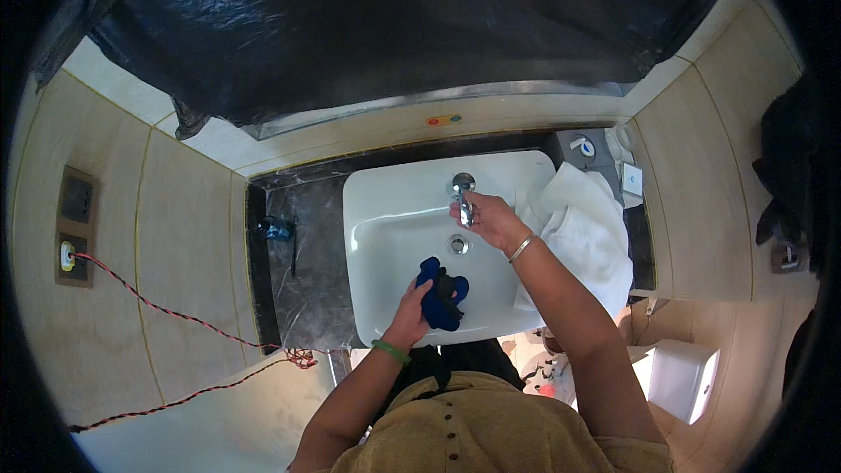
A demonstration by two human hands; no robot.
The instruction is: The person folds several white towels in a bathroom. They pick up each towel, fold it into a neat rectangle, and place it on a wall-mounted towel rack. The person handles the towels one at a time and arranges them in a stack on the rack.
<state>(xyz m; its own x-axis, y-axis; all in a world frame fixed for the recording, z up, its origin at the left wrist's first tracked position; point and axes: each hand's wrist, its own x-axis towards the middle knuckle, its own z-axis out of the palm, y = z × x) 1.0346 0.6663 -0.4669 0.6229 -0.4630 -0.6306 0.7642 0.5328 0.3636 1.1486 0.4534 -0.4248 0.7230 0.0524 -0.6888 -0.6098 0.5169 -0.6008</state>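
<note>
A dark blue and black bunched cloth item (444, 298) is gripped in my left hand (409, 315), over the near part of the white sink (372, 245). I cannot make out what kind of cloth item it is. Farther forward, my right hand (491, 217) is closed round the chrome faucet (464, 197) at the back of the basin. Just in front of the faucet lies the round metal drain (457, 244). A white towel (583, 228) drapes over the right side of the sink, close to my right forearm.
On the dark stone counter (320, 298) at left stand a blue bottle (276, 228) and a thin dark stick. A grey box (585, 151) and small white packets (631, 180) fill the back right corner. A red-black twisted cord (175, 314) hangs from the left wall socket.
</note>
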